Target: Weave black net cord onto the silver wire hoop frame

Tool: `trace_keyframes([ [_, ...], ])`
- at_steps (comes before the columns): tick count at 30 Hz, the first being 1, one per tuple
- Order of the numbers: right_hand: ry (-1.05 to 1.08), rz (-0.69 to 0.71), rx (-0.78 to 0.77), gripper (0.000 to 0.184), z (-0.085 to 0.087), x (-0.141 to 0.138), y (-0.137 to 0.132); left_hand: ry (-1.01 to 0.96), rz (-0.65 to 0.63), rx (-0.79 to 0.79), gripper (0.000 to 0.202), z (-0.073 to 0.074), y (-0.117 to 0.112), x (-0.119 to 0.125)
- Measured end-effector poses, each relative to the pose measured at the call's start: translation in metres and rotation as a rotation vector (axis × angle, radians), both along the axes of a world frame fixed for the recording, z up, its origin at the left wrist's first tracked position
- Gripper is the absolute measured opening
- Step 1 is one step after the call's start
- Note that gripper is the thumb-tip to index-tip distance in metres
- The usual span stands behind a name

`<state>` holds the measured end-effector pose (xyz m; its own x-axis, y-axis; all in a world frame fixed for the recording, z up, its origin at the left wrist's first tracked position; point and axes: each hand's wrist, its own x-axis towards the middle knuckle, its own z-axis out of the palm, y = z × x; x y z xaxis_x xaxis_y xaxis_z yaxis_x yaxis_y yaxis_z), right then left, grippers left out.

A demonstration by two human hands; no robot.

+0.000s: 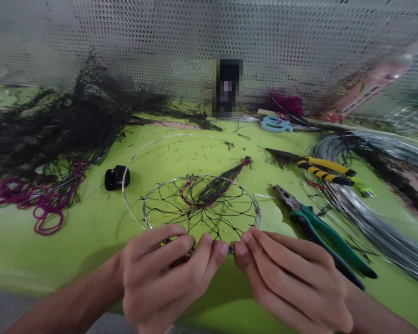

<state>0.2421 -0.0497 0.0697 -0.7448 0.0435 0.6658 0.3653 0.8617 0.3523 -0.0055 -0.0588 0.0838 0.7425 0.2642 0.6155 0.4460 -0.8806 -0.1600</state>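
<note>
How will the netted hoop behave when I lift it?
The hoop probably holds its round shape, though its thin wire may flex. The net likely flops, being fine knotted strands. Both are probably light, being so slender.

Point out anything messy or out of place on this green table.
Short dark clippings lie scattered on the green tabletop beyond the netted ring, looking like unswept offcuts. At left, purple cord sprawls in loose, tangled loops.

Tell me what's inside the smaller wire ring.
Dark netting spans the ring; part of a bundle shows there, its tied end beyond the far side. The left hand and right hand cover much of the near side; what lies behind them cannot be seen.
</note>
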Motion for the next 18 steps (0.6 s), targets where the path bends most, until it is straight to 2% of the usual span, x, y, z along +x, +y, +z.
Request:
trace_keyframes([
  [3,-0.002,0.008,0.071,0.016,0.005,0.003,0.001,-0.063,0.010,0.096,0.021,0.005,0.000,-0.001],
  [7,-0.006,0.019,0.108,0.014,0.006,0.004,0.004,0.013,-0.004,0.153,0.019,0.003,-0.005,0.002],
  [9,0.018,0.031,0.093,0.010,0.004,0.003,0.006,-0.027,0.048,0.116,0.014,0.001,-0.009,0.006],
  [11,0.018,0.011,0.030,0.006,0.004,0.002,0.006,-0.053,0.166,0.006,0.010,-0.001,-0.013,0.010],
  [13,-0.016,-0.051,-0.069,0.010,0.005,0.005,0.002,-0.005,0.289,-0.124,0.009,-0.003,-0.017,0.013],
  [16,0.003,-0.303,-0.235,0.010,0.003,0.025,-0.010,0.124,0.381,-0.337,0.016,-0.004,-0.022,0.012],
  [18,0.032,-0.662,-0.374,0.025,-0.003,0.051,-0.018,0.198,0.408,-0.486,0.019,-0.004,-0.024,0.009],
])
